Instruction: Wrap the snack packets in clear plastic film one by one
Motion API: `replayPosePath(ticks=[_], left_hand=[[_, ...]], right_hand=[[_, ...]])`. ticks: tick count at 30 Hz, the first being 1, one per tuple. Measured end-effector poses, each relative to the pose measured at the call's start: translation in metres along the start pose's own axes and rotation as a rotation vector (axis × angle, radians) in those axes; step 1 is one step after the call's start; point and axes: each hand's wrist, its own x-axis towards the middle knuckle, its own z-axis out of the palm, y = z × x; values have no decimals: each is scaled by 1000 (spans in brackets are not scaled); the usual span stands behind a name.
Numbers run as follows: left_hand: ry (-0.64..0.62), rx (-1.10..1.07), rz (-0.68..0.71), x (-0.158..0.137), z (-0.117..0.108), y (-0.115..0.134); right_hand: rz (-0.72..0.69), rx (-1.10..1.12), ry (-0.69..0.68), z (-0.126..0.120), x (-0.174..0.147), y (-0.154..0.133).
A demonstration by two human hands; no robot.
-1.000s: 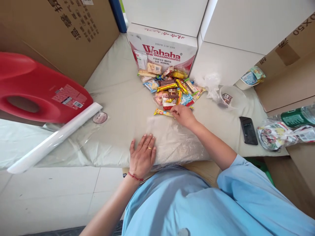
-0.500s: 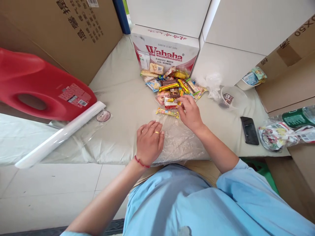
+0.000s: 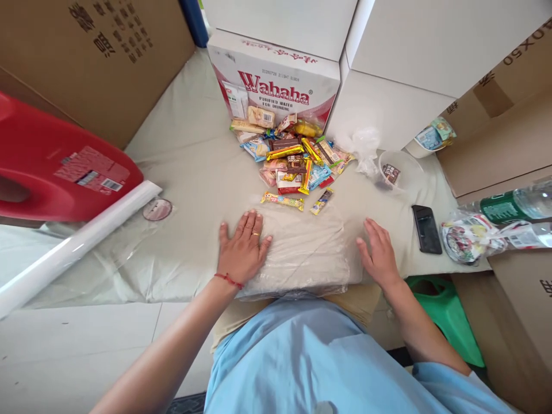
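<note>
A sheet of clear plastic film (image 3: 308,247) lies spread over the table's front edge, with wrinkles in it. My left hand (image 3: 242,247) rests flat on the film's left side, fingers spread, and holds nothing. To the right of the film, my right hand (image 3: 379,253) hovers or rests near the table with its fingers stretched out, empty. Just beyond the film lie a yellow patterned snack stick (image 3: 282,200) and a small wrapped bar (image 3: 322,201). Behind them is a heap of packaged snacks (image 3: 295,164), with chocolate bars and biscuits among them.
A white roll (image 3: 81,244) and a large red jug (image 3: 81,167) stand to the left. The Wahaba-style "Wahaha" carton (image 3: 276,80) backs the snacks. On the right are a clear bowl (image 3: 409,172), a phone (image 3: 426,229) and a plastic bottle (image 3: 517,204).
My right hand has moved away from the snacks, to the right and toward me. A small wrapped bar now shows beside the snack stick. My left hand's fingers have spread.
</note>
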Motion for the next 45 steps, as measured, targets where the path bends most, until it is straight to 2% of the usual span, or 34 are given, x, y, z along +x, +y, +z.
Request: replayPosePath(ticks=[1,4,6,9,13,16,19,21,25,27,29,33,36,40,42,45], left_hand=[[-2,-1,-4,0,0,0],[-23,-16,-15,-2,-2,-2],[-33,-28,-8,-4,-2,-5],[-13,-32,16,-8,-2,-7],[8,-29,27,-9,-1,-7],[6,-33,29,-8,-1,-6],[15,-45,29,-9,0,-7],[22,-57,33,-9,1,-8],[34,-83,43,-10,1,-9],[33,-92,41,-10,0,-8],[29,-97,36,-10,-2,-7],[27,-100,38,-10,-4,-7],[26,-95,41,-10,-4,-8],[19,-96,35,-10,-4,-8],[19,-102,33,-10,-4,-8],[21,-106,36,-10,-5,-8]], right_hand=[[-44,41,-24,-2,1,-6],[-271,207,-260,-3,10,-30],[-306,268,-309,-3,30,-40],[-233,193,-178,-6,87,-44],[-354,-34,-135,7,192,-46],[-539,-104,-245,30,254,-53],[-667,-61,-396,48,284,-55],[-640,9,-391,49,292,-50],[-406,212,-152,32,318,-34],[-331,250,-92,23,343,-28],[-329,214,-136,18,372,-28],[-470,52,-381,30,425,-43],[-549,-38,-512,54,442,-62],[-489,-93,-580,79,428,-78],[-466,-109,-580,86,415,-79],[-457,-197,-505,91,399,-75]])
